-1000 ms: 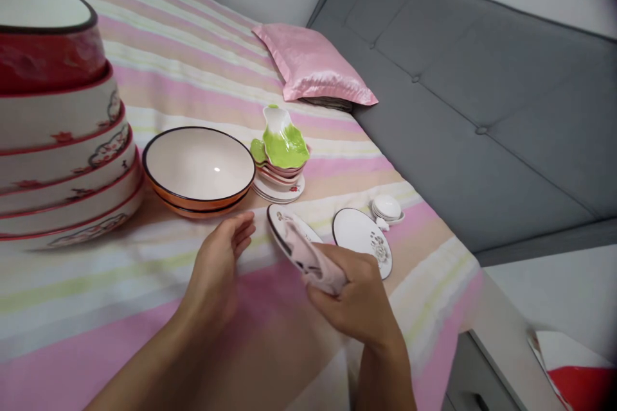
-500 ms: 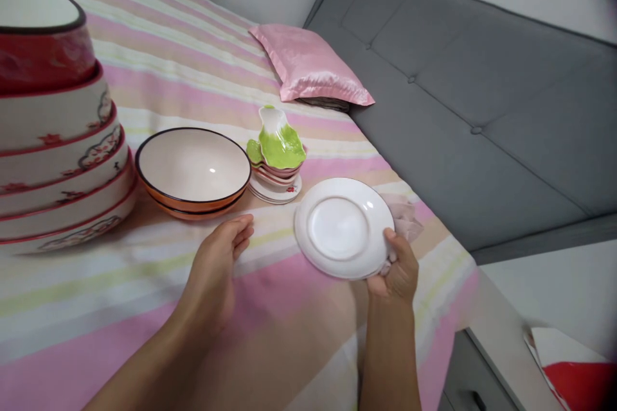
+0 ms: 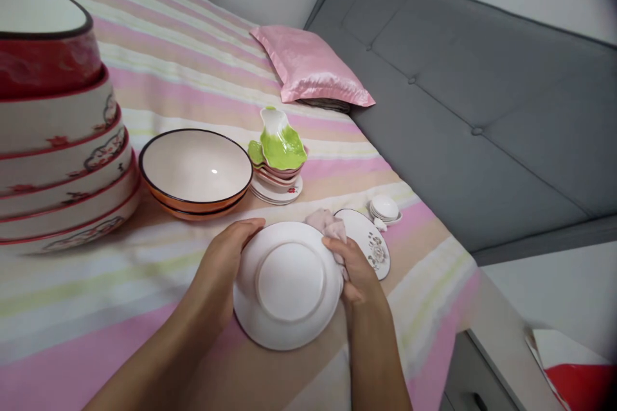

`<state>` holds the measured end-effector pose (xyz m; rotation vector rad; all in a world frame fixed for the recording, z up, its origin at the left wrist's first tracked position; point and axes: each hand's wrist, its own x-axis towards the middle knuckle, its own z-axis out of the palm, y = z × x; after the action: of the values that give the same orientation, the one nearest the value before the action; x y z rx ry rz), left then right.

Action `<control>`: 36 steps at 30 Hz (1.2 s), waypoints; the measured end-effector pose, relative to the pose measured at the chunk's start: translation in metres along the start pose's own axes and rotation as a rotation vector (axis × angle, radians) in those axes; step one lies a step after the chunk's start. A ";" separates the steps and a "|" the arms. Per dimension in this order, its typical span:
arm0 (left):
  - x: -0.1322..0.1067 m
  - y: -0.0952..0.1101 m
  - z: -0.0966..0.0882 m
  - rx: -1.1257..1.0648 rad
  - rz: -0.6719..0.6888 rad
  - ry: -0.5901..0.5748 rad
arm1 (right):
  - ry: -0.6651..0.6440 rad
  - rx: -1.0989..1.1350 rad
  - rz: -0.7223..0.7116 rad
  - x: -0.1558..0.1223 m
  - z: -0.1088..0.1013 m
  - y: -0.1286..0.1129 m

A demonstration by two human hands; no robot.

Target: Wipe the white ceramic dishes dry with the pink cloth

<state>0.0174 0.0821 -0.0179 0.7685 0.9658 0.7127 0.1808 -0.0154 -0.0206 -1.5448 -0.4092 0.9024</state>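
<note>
A white plate (image 3: 289, 282) is held up over the bed with its underside and foot ring facing me. My right hand (image 3: 357, 266) grips its right edge, thumb on the rim, with a crumpled pinkish cloth (image 3: 326, 223) bunched between hand and plate. Against the left edge lies my left hand (image 3: 224, 266), closed around the rim; its fingers are mostly hidden behind the plate. Just past the right hand, a dark-rimmed plate with a flower print (image 3: 359, 234) rests on the bedsheet, partly covered by that hand.
Small white dishes (image 3: 384, 207) sit beyond the flower-print plate. Orange bowls (image 3: 195, 167) stand left of leaf-shaped green dishes (image 3: 282, 144) stacked on small plates. A tall stack of red-rimmed bowls (image 3: 58, 167) rises at far left. A pink pillow (image 3: 313, 64) lies by the grey headboard (image 3: 434, 77).
The white plate has moved left and toward me in my right hand, and my left hand now holds its left edge. The flower-print plate and small white dishes have come into sight.
</note>
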 end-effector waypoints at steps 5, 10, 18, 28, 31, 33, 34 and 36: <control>0.002 -0.006 -0.002 0.053 0.028 -0.016 | 0.148 -0.306 -0.222 0.005 0.000 0.003; 0.003 -0.008 -0.002 0.051 -0.018 0.015 | 0.020 -0.697 -0.533 0.003 0.005 0.004; 0.002 -0.006 0.002 -0.027 -0.014 0.059 | -0.195 -0.999 -0.683 -0.014 0.028 0.005; 0.002 -0.006 0.004 -0.046 0.011 0.079 | -0.320 -1.104 -0.774 -0.024 0.033 0.003; 0.001 -0.005 0.004 -0.049 0.008 0.091 | -0.351 -1.178 -0.774 -0.031 0.039 0.000; 0.000 -0.004 0.005 -0.064 -0.031 0.100 | -0.367 -1.227 -0.784 -0.036 0.043 0.000; 0.000 -0.003 0.005 -0.074 -0.062 0.107 | -0.378 -1.247 -0.796 -0.039 0.046 0.000; -0.001 0.000 0.006 -0.096 -0.123 0.121 | -0.411 -1.276 -0.828 -0.043 0.050 0.002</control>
<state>0.0227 0.0796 -0.0156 0.5813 1.0709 0.6987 0.1161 -0.0126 -0.0066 -1.9518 -2.0315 0.2032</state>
